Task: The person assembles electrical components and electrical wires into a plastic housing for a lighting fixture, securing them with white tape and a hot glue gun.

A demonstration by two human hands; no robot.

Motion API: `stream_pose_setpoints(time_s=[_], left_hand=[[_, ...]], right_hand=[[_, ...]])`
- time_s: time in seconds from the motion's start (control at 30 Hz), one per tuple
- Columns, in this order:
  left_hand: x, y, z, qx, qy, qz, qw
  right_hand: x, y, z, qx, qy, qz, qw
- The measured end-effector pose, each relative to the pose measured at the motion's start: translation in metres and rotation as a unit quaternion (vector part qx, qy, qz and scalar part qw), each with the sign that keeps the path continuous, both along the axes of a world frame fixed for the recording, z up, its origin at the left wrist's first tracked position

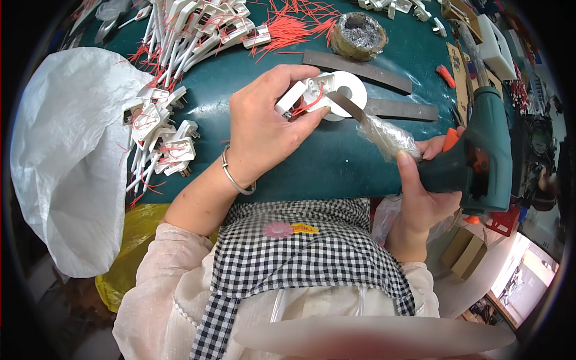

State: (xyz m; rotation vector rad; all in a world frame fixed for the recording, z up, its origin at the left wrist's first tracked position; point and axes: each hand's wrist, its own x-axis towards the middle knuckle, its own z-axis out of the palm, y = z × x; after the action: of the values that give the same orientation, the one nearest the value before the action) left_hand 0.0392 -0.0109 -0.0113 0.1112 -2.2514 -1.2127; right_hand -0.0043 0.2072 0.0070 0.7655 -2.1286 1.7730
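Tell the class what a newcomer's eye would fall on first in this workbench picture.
At centre, the left hand holds a white plug part with red wires over the dark green table. At right, the right hand grips a green soldering gun, its tip at the part. A heap of white plugs lies at left.

At the left edge we see a big white woven sack point(60, 156), with a yellow plastic bag point(129, 252) below it. On our checked apron sits a small yellow label point(305, 228) beside a pink flower patch. Brown cardboard boxes point(465, 255) stand at lower right.
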Motion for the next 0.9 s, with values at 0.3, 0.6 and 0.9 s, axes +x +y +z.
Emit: stream_pose_setpoints(time_s=[0.3, 0.6, 0.9], left_hand=[[-0.001, 0.003, -0.003, 0.009, -0.016, -0.001, 1.000], [0.000, 0.003, -0.007, -0.081, 0.038, -0.014, 0.996], [-0.002, 0.003, -0.001, 0.011, -0.014, -0.051, 0.999]], right_hand=[[0.002, -0.004, 0.006, 0.096, 0.040, 0.013, 0.995], [-0.004, -0.009, 0.006, -0.015, -0.043, 0.026, 0.999], [-0.046, 0.014, 0.000, -0.114, -0.237, 0.090, 0.960]])
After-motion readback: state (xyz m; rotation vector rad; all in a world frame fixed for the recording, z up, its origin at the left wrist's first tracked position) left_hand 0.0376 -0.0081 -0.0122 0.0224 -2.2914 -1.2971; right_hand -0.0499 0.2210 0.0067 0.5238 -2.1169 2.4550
